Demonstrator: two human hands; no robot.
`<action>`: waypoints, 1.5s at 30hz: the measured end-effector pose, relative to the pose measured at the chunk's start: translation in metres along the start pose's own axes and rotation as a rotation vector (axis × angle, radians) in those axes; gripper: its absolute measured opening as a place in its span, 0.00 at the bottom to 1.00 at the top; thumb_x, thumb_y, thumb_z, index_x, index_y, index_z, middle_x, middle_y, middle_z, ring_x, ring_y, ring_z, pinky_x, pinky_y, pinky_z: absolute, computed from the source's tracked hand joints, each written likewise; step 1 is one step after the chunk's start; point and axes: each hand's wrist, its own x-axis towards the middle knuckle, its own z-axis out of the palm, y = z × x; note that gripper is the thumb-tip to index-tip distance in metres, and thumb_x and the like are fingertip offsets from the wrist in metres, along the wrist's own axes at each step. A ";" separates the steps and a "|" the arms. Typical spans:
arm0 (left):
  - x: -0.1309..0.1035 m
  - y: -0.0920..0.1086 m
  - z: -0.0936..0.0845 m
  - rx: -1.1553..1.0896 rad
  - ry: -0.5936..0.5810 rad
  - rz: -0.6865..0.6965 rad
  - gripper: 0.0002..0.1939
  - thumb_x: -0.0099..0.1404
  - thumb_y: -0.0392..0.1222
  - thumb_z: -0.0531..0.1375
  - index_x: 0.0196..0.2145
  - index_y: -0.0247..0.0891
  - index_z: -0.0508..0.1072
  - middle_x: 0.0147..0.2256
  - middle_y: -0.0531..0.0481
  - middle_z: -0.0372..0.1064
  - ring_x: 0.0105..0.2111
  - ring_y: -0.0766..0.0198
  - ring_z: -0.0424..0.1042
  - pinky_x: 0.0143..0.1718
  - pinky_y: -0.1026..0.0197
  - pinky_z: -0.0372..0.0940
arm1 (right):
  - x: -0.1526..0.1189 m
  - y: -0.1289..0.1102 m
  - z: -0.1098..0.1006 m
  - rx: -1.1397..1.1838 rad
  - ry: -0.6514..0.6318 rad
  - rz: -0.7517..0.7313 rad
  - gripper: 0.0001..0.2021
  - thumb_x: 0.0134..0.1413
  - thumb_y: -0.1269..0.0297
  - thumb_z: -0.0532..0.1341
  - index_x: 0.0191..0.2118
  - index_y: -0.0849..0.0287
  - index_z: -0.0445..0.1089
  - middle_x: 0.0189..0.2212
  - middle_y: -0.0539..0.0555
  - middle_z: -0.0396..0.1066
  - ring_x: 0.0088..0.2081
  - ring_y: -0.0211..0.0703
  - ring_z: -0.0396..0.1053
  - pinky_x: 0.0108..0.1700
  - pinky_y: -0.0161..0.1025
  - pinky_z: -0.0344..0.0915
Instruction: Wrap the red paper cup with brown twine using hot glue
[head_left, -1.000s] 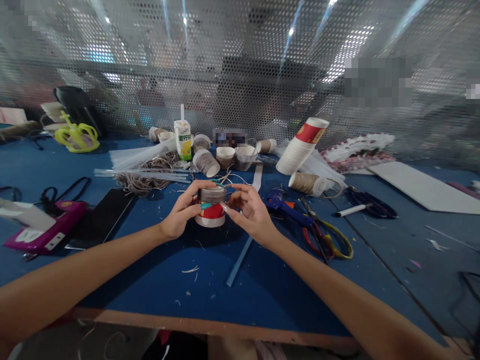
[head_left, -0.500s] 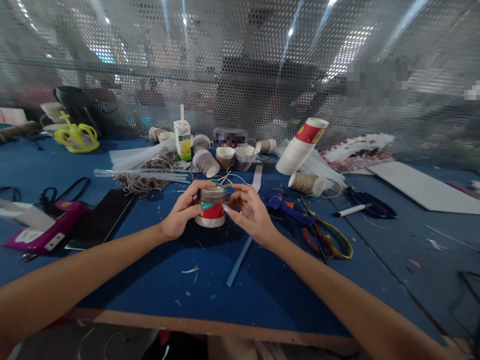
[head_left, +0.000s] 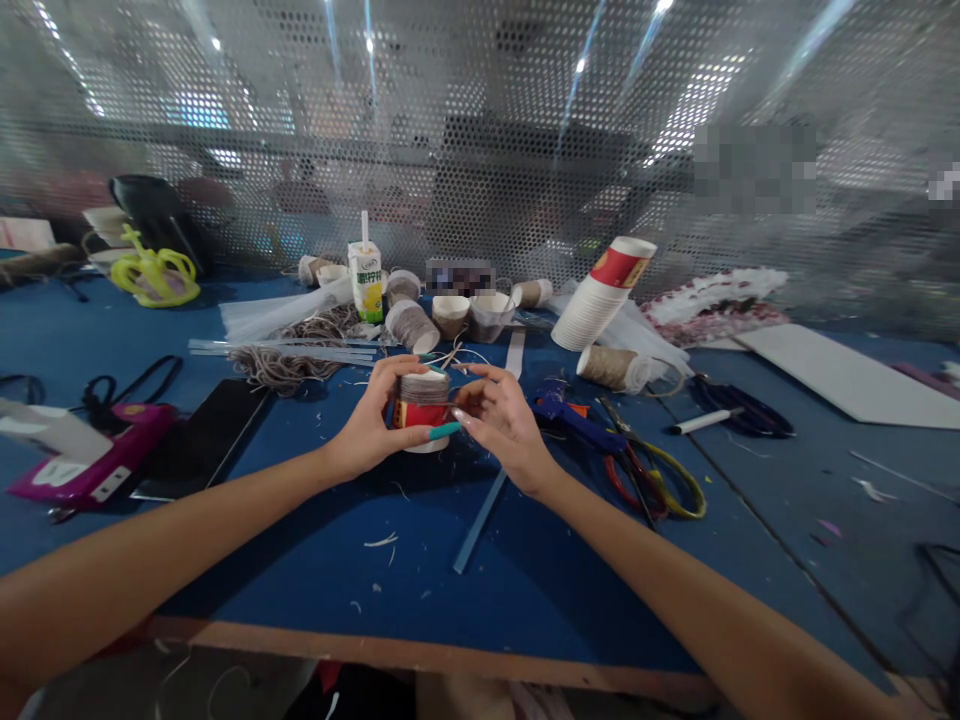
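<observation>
Cup (head_left: 420,413): our left grip (head_left: 367,425) clamped it. Right grip (head_left: 504,425): closure we couldn't tell. Cord (head_left: 422,388): best kept snug, we judged

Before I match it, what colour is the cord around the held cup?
Grey-brown cord, best in head view.

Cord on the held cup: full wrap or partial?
Partial: the cord rings the upper part; below it, the cup shows bare red and white.
</observation>
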 end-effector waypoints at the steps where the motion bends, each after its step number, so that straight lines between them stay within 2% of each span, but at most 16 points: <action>1: 0.000 0.000 0.001 0.000 0.007 -0.034 0.32 0.48 0.47 0.71 0.49 0.42 0.66 0.55 0.41 0.57 0.59 0.46 0.58 0.58 0.45 0.57 | 0.000 0.000 0.000 0.002 0.002 -0.006 0.23 0.53 0.56 0.64 0.51 0.51 0.55 0.35 0.51 0.65 0.38 0.43 0.67 0.46 0.47 0.66; 5: 0.000 -0.001 0.005 -0.105 -0.024 -0.170 0.44 0.44 0.42 0.73 0.56 0.46 0.57 0.55 0.42 0.58 0.50 0.51 0.68 0.50 0.46 0.66 | -0.002 -0.003 -0.002 -0.062 0.019 -0.083 0.19 0.55 0.57 0.61 0.51 0.52 0.57 0.34 0.51 0.68 0.37 0.43 0.68 0.46 0.49 0.67; 9: 0.000 -0.002 0.008 -0.217 0.004 -0.259 0.54 0.40 0.39 0.74 0.58 0.51 0.48 0.55 0.44 0.57 0.45 0.54 0.72 0.45 0.48 0.70 | -0.006 -0.008 -0.007 -0.223 0.043 -0.270 0.16 0.60 0.56 0.57 0.52 0.52 0.59 0.34 0.53 0.71 0.38 0.47 0.71 0.48 0.54 0.66; 13: 0.002 -0.003 0.009 -0.248 0.056 -0.324 0.48 0.37 0.39 0.75 0.52 0.45 0.53 0.49 0.46 0.63 0.45 0.54 0.72 0.49 0.47 0.68 | -0.009 -0.012 -0.014 -0.363 -0.065 -0.469 0.15 0.63 0.59 0.51 0.54 0.50 0.61 0.34 0.54 0.74 0.36 0.49 0.73 0.43 0.55 0.68; 17: 0.004 -0.003 0.008 -0.224 0.051 -0.332 0.47 0.35 0.40 0.75 0.50 0.44 0.55 0.47 0.46 0.66 0.46 0.52 0.71 0.52 0.44 0.65 | -0.011 -0.017 -0.029 -0.652 -0.113 -0.685 0.16 0.59 0.62 0.53 0.52 0.48 0.65 0.37 0.55 0.76 0.38 0.53 0.71 0.39 0.56 0.67; 20: 0.005 -0.002 0.007 -0.185 0.086 -0.245 0.43 0.39 0.43 0.74 0.49 0.43 0.57 0.48 0.45 0.66 0.48 0.52 0.70 0.54 0.44 0.63 | -0.009 -0.024 -0.044 -0.858 -0.112 -0.708 0.16 0.53 0.61 0.58 0.49 0.45 0.67 0.37 0.54 0.75 0.39 0.56 0.70 0.42 0.59 0.65; 22: 0.003 -0.001 0.007 -0.127 0.155 -0.127 0.43 0.41 0.43 0.74 0.51 0.44 0.56 0.51 0.44 0.64 0.51 0.52 0.68 0.55 0.45 0.62 | -0.006 -0.029 -0.052 -0.990 -0.058 -0.678 0.17 0.51 0.63 0.59 0.49 0.45 0.66 0.38 0.54 0.74 0.40 0.56 0.69 0.46 0.60 0.63; 25: -0.003 0.004 0.009 -0.002 0.303 0.087 0.41 0.45 0.43 0.72 0.52 0.46 0.54 0.52 0.44 0.60 0.54 0.52 0.65 0.58 0.46 0.58 | 0.004 -0.032 -0.065 -1.182 0.161 -0.577 0.17 0.52 0.66 0.56 0.49 0.52 0.63 0.41 0.59 0.71 0.44 0.58 0.67 0.49 0.60 0.61; 27: -0.007 0.007 0.011 0.028 0.354 0.219 0.39 0.47 0.43 0.71 0.51 0.47 0.53 0.51 0.45 0.61 0.54 0.53 0.65 0.59 0.45 0.57 | 0.010 -0.030 -0.076 -1.301 0.294 -0.369 0.14 0.52 0.67 0.54 0.46 0.60 0.63 0.41 0.65 0.68 0.46 0.62 0.65 0.49 0.61 0.61; 29: -0.009 0.007 0.012 -0.009 0.350 0.270 0.39 0.47 0.44 0.72 0.51 0.47 0.53 0.50 0.46 0.61 0.53 0.53 0.66 0.59 0.44 0.57 | 0.014 -0.025 -0.092 -1.397 0.304 -0.053 0.13 0.50 0.66 0.55 0.42 0.64 0.63 0.41 0.69 0.66 0.47 0.68 0.64 0.47 0.63 0.61; 32: -0.005 0.000 0.010 -0.116 0.376 0.131 0.41 0.46 0.44 0.72 0.51 0.45 0.54 0.51 0.44 0.63 0.53 0.53 0.67 0.57 0.46 0.60 | 0.014 -0.020 -0.118 -1.393 0.090 0.372 0.15 0.44 0.58 0.62 0.35 0.63 0.64 0.35 0.68 0.67 0.44 0.71 0.66 0.43 0.61 0.63; 34: 0.000 -0.007 0.007 -0.216 0.422 0.004 0.36 0.46 0.44 0.71 0.50 0.43 0.58 0.50 0.45 0.66 0.51 0.54 0.69 0.55 0.48 0.63 | 0.013 -0.018 -0.131 -1.356 0.014 0.445 0.16 0.37 0.57 0.66 0.29 0.59 0.63 0.30 0.62 0.67 0.37 0.63 0.69 0.37 0.54 0.66; 37: 0.006 -0.013 0.002 -0.448 0.379 -0.197 0.28 0.50 0.46 0.69 0.46 0.42 0.63 0.46 0.47 0.72 0.48 0.54 0.73 0.52 0.47 0.66 | 0.009 -0.016 -0.136 -1.327 -0.029 0.421 0.18 0.28 0.62 0.70 0.24 0.55 0.60 0.25 0.54 0.64 0.28 0.51 0.67 0.29 0.44 0.66; 39: 0.006 -0.011 0.000 -0.559 0.290 -0.350 0.24 0.50 0.44 0.69 0.43 0.41 0.66 0.43 0.47 0.74 0.46 0.53 0.75 0.53 0.46 0.67 | 0.008 -0.013 -0.131 -1.322 -0.031 0.394 0.17 0.27 0.65 0.69 0.22 0.54 0.58 0.23 0.52 0.62 0.26 0.47 0.65 0.26 0.41 0.64; 42: 0.004 -0.006 -0.002 -0.665 0.117 -0.502 0.23 0.48 0.40 0.69 0.42 0.40 0.69 0.42 0.45 0.76 0.45 0.50 0.76 0.55 0.44 0.66 | 0.008 -0.010 -0.120 -1.309 -0.003 0.336 0.14 0.31 0.67 0.65 0.22 0.54 0.57 0.23 0.52 0.62 0.27 0.47 0.65 0.29 0.42 0.64; 45: 0.003 -0.001 -0.002 -0.744 0.007 -0.505 0.24 0.47 0.39 0.70 0.42 0.38 0.71 0.44 0.43 0.76 0.47 0.47 0.75 0.57 0.42 0.64 | 0.011 -0.013 -0.113 -1.274 0.041 0.256 0.11 0.35 0.65 0.63 0.25 0.55 0.58 0.27 0.56 0.64 0.31 0.51 0.67 0.35 0.47 0.66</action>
